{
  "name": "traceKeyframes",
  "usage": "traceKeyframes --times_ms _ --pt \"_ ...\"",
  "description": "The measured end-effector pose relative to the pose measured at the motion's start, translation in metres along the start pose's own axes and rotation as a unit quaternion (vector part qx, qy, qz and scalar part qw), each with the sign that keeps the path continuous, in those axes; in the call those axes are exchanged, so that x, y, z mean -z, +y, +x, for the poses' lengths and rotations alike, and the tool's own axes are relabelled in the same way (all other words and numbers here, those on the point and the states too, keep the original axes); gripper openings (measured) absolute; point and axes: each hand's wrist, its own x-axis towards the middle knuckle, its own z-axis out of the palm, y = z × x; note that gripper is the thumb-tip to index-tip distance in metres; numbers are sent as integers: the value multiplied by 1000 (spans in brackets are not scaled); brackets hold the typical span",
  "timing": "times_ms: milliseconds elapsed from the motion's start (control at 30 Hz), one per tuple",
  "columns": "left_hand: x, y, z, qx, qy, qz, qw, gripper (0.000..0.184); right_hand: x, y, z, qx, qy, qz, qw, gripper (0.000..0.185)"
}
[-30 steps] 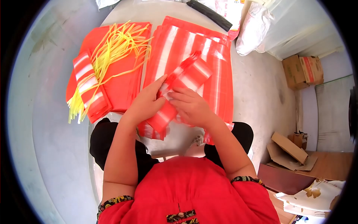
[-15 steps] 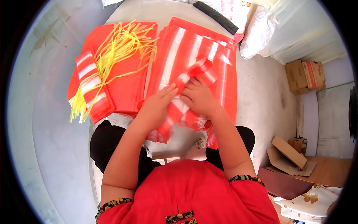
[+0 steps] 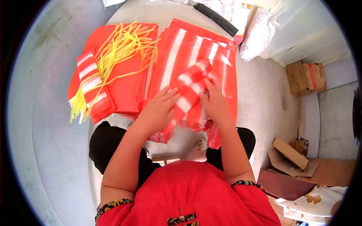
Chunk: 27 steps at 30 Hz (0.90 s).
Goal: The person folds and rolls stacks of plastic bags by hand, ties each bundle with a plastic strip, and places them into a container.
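On the table in front of me, a red-and-white striped plastic bag (image 3: 184,103) is folded into a narrow strip, lying slantwise across a stack of similar striped plastic bags (image 3: 171,56). My left hand (image 3: 160,111) rests flat along the strip's left side, its fingers stretched out. At the strip's right side, my right hand (image 3: 217,101) has its thumb and bent fingers closed on the plastic edge. Crumpled plastic ends (image 3: 213,135) hang over the table's front edge below my right hand.
To the left lie a red plastic stack (image 3: 130,88), loose yellow ties (image 3: 120,49) and a folded striped bundle (image 3: 89,77). A black roll (image 3: 217,19) and a white sack (image 3: 259,34) are at the back. Cardboard boxes (image 3: 305,79) stand farther right.
My right hand has shifted right and slightly down along the strip, uncovering more of its middle. The strip looks wider and flatter there. My left hand stays nearly in place.
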Motion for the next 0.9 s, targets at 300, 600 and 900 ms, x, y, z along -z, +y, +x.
traceKeyframes --times_ms 300,600,900 --pt "-21 3 -13 -29 -4 160 987 57 -24 -43 17 186 6 -210 960 56" --pt "-30 -2 -17 -25 -48 190 980 70 -45 -8 47 236 -87 -214 944 63" --pt "-26 -2 -23 -23 -49 165 985 71 -40 11 93 -6 -40 -183 982 66"
